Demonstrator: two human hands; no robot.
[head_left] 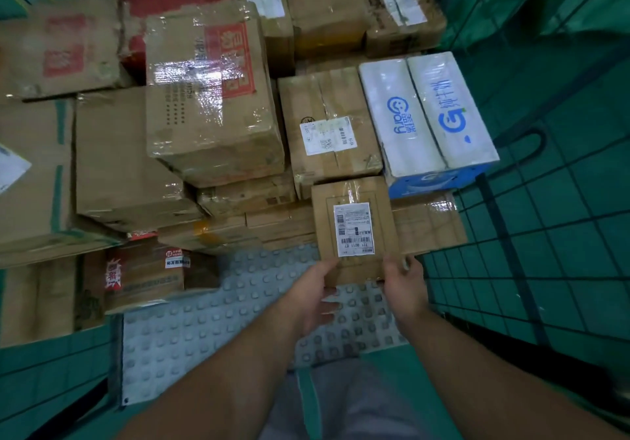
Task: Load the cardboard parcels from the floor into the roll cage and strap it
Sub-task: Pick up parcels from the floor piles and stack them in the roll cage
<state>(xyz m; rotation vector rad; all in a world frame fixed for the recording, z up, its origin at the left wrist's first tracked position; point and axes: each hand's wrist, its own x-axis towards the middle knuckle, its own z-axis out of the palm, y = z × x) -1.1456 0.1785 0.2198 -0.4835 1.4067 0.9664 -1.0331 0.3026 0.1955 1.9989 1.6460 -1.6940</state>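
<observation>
**Head view: entries**

1. Small parcel (354,228): brown card, white barcode label facing up. It is held above the far right part of the studded base plate (221,306), with its far edge at the foot of the stack. Whether it rests on anything cannot be told.
2. Left hand (315,289): thumb on the parcel's near left corner, fingers curled underneath, holding it.
3. Right hand (404,284): closed round the near right corner, thumb on top (fingertips mostly hidden).
4. Roll cage (510,252): the mesh wall stands just right of the parcel.
5. Stock already loaded: a flat taped box (429,221) just beside the parcel on its right, a labelled brown box (327,126) beyond it, a white-and-blue carton (426,116) against the right wall, and a large taped box (211,92) towards the left.
6. Strap: not seen.

**Handling note (judgement)**

The step in hand appears to be seating the small parcel at the stack's near right corner. Keep it level and label-up. Push it flush against its neighbours towards the mesh wall, and slip the left fingers out from under it only once it sits flat. A low, tight seat suits later strapping better than a perch on top.
</observation>
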